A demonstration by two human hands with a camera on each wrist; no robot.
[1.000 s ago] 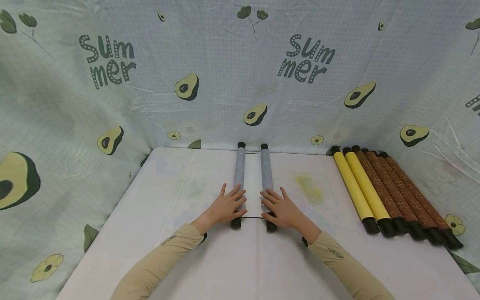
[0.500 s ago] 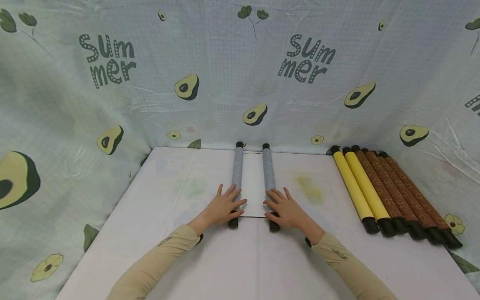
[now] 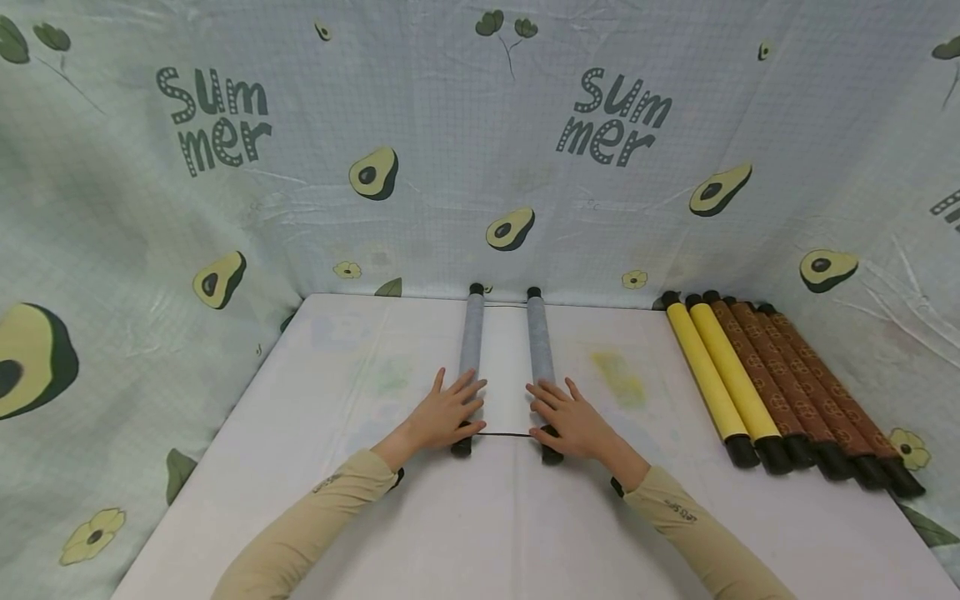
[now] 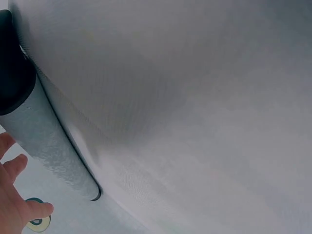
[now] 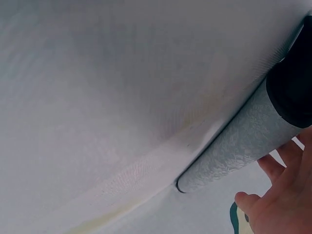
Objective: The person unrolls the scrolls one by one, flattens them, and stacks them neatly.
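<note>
A scroll lies partly unrolled at the table's middle, its white sheet (image 3: 506, 367) showing between two grey rolls. My left hand (image 3: 444, 414) rests on the left roll (image 3: 471, 337) near its black end knob, fingers spread. Mirroring it, my right hand (image 3: 573, 419) lies with straight fingers over the right roll (image 3: 539, 337). In the left wrist view, the grey roll (image 4: 53, 146) touches the table beyond my fingers. The right wrist view has the other roll (image 5: 239, 146) with its black knob beside my right hand (image 5: 282, 195). Part of each roll is hidden beneath the hands.
Along the table's right side lie two yellow scrolls (image 3: 734, 375) and several brown patterned scrolls (image 3: 817, 383), side by side with black knobs. A cloth printed with avocados (image 3: 511, 229) hangs behind the white table (image 3: 420, 517) and at its sides.
The two grey rolls have rolled apart, left one leftward and right one rightward, so more white sheet shows. Both hands have moved slightly outward with them.
</note>
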